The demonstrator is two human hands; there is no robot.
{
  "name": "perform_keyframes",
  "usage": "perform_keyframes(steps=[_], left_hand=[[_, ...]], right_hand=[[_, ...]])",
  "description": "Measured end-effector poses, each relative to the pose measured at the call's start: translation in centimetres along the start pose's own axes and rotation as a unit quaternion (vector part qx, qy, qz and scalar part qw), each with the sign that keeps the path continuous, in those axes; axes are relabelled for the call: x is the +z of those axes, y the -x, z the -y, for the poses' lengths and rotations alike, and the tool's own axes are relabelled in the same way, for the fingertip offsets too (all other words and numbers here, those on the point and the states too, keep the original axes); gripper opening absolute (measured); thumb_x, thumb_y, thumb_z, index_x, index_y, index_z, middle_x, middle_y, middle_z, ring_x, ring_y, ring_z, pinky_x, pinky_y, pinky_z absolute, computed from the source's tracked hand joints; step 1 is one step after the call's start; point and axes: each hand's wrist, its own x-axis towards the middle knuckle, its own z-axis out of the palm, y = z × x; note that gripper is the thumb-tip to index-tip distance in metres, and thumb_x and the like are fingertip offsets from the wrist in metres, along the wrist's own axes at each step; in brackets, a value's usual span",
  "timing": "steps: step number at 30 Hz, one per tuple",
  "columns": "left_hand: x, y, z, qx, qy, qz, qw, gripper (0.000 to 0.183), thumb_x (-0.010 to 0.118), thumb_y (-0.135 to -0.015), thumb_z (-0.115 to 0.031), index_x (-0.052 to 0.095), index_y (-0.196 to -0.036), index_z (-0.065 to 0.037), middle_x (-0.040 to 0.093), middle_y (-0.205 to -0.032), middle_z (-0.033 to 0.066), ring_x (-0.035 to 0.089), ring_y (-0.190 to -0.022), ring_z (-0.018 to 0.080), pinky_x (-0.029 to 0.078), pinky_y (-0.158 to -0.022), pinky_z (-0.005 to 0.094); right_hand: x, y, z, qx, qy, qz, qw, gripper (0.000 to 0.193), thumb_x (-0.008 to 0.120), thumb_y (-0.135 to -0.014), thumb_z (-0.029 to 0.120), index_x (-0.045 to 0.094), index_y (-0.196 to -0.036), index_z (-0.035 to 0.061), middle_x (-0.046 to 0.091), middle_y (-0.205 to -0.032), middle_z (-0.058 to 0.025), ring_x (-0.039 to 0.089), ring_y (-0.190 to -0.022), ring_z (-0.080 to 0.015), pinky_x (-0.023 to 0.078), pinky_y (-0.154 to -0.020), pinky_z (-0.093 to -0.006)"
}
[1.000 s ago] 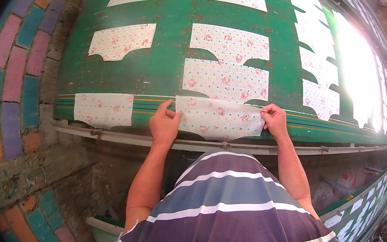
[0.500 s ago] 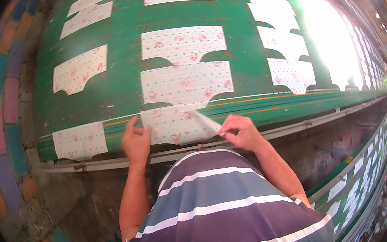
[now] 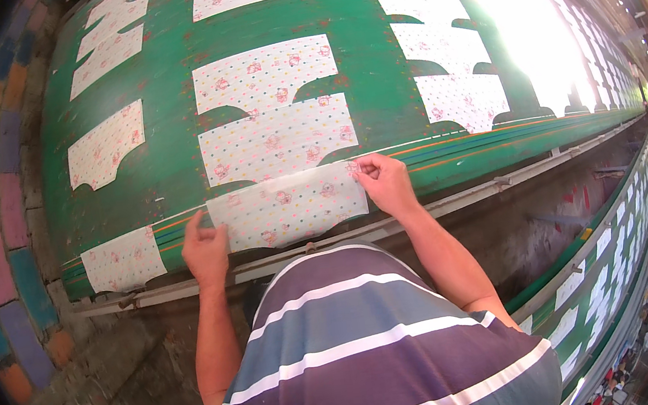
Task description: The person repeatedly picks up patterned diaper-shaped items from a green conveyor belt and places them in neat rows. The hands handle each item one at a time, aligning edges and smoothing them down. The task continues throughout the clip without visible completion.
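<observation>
A white cut fabric piece (image 3: 286,209) printed with small pink figures and coloured dots lies along the near edge of the green table (image 3: 171,140). Its upper right corner is pinched between the thumb and fingers of my right hand (image 3: 389,184). At its left edge rests my left hand (image 3: 206,248), slightly blurred, with index finger and thumb apart. Directly beyond it lies a matching fabric piece (image 3: 276,139) with curved cut-outs at its near corners. To the left, a smaller printed piece (image 3: 123,261) hangs over the table's near edge.
More printed pieces (image 3: 457,101) lie in rows across the table, with strong glare at the right. A pale rail (image 3: 453,201) runs below the near edge. Painted bricks (image 3: 9,273) stand at the left, and another green table (image 3: 577,285) with white pieces is at the lower right.
My right hand has moved up and right, so the folded-back right corner of the fabric piece is now spread out. My left hand stays by the left edge. The whole view has shifted slightly.
</observation>
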Motion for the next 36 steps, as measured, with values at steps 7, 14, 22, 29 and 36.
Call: perform_keyframes(steps=[7, 14, 22, 29, 36], left_hand=[[0.0, -0.1, 0.2, 0.001, 0.011, 0.003, 1.0, 0.065, 0.088, -0.09, -0.003, 0.065, -0.151, -0.002, 0.074, -0.086, 0.0027, 0.068, -0.077, 0.0091, 0.056, -0.073, 0.0278], [0.1, -0.1, 0.3, -0.005, 0.023, -0.001, 1.0, 0.066, 0.088, -0.089, -0.003, 0.065, -0.151, -0.002, 0.074, -0.086, 0.0022, 0.067, -0.077, 0.0086, 0.056, -0.075, 0.0275], [0.1, -0.1, 0.3, -0.012, 0.015, -0.001, 1.0, 0.068, 0.088, -0.089, -0.003, 0.063, -0.152, -0.002, 0.074, -0.086, 0.0027, 0.068, -0.077, 0.0083, 0.057, -0.075, 0.0274], [-0.1, -0.2, 0.1, -0.014, 0.013, 0.003, 1.0, 0.07, 0.088, -0.089, -0.002, 0.062, -0.153, -0.002, 0.074, -0.087, 0.0036, 0.07, -0.077, 0.0089, 0.057, -0.074, 0.0272], [-0.2, -0.4, 0.3, -0.014, 0.041, 0.013, 0.999, 0.07, 0.088, -0.089, -0.001, 0.061, -0.155, -0.002, 0.074, -0.088, 0.0032, 0.069, -0.078, 0.0087, 0.057, -0.075, 0.0271]], right_hand=[[0.1, -1.0, -1.4, -0.009, 0.077, -0.011, 0.997, 0.039, 0.091, -0.086, 0.012, 0.08, -0.123, 0.0046, 0.083, -0.092, -0.0078, 0.077, -0.075, -0.0186, 0.062, -0.072, -0.0349], [-0.5, 0.2, -1.2, -0.05, 0.026, 0.021, 0.998, 0.049, 0.088, -0.087, 0.005, 0.076, -0.135, 0.0045, 0.082, -0.091, -0.007, 0.073, -0.069, -0.0146, 0.059, -0.068, -0.032], [-1.3, 1.3, -0.9, -0.09, -0.036, 0.062, 0.993, 0.061, 0.086, -0.087, 0.001, 0.07, -0.146, 0.0049, 0.081, -0.086, -0.0071, 0.07, -0.065, -0.0121, 0.057, -0.065, -0.0308], [-0.7, -1.1, -0.9, -0.019, 0.091, 0.006, 0.996, 0.07, 0.086, -0.085, 0.005, 0.063, -0.151, 0.0059, 0.081, -0.087, -0.0086, 0.078, -0.075, -0.0273, 0.061, -0.073, -0.0416], [-0.9, -1.4, -0.3, -0.001, 0.113, 0.022, 0.993, 0.075, 0.086, -0.084, 0.006, 0.061, -0.154, 0.0049, 0.081, -0.085, -0.0085, 0.081, -0.082, -0.0302, 0.062, -0.078, -0.0443]])
